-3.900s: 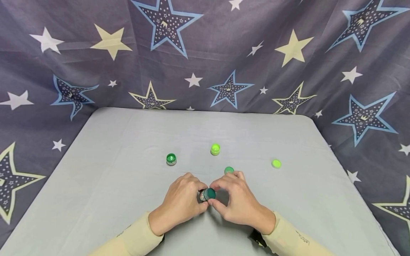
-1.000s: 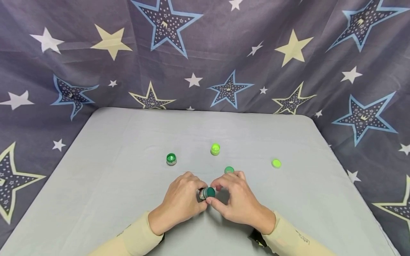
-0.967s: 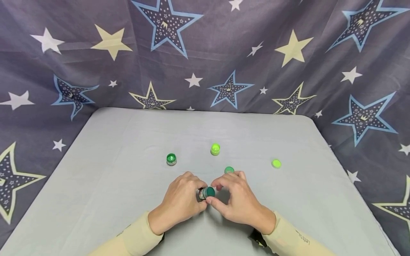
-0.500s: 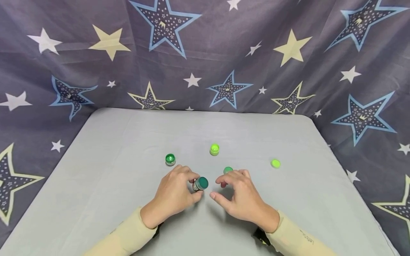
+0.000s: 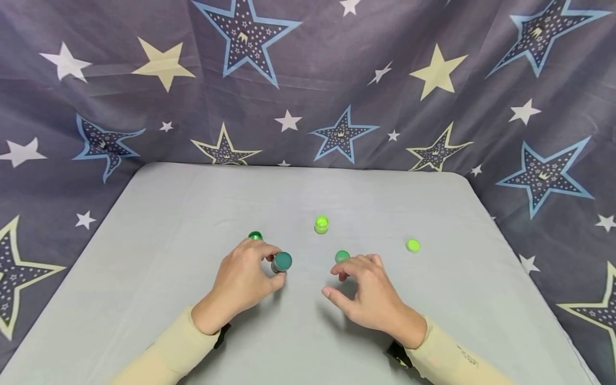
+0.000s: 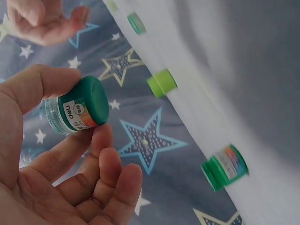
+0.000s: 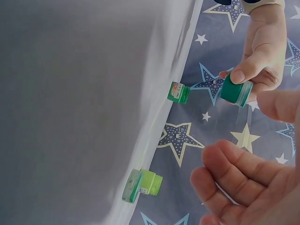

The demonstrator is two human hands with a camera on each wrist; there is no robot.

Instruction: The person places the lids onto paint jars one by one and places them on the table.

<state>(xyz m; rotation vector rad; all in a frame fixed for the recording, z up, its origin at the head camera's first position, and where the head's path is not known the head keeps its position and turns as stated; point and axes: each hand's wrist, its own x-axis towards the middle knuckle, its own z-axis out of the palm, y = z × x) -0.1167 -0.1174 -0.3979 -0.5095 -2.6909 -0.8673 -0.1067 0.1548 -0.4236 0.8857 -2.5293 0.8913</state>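
Observation:
My left hand (image 5: 243, 275) pinches a small dark green paint jar (image 5: 282, 261) between thumb and index finger, above the table. A label shows on its side in the left wrist view, and its ribbed end (image 6: 56, 116) looks clear. Just beyond that hand stands an uncapped green paint jar (image 5: 255, 235), partly hidden by it. My right hand (image 5: 370, 294) holds nothing; its fingers are loosely bent, thumb apart. Close to its fingertips lies a green lid (image 5: 342, 256). Farther back an uncapped light green paint jar (image 5: 321, 224) stands upright.
A light green lid (image 5: 413, 245) lies to the right on the grey cloth-covered table (image 5: 192, 214). Behind and beside the table hangs a dark curtain (image 5: 308, 80) printed with stars.
Both hands were at the dark green jar; the right hand has let go and drawn slightly right. My left hand has carried the jar left and away from me, towards the green jar.

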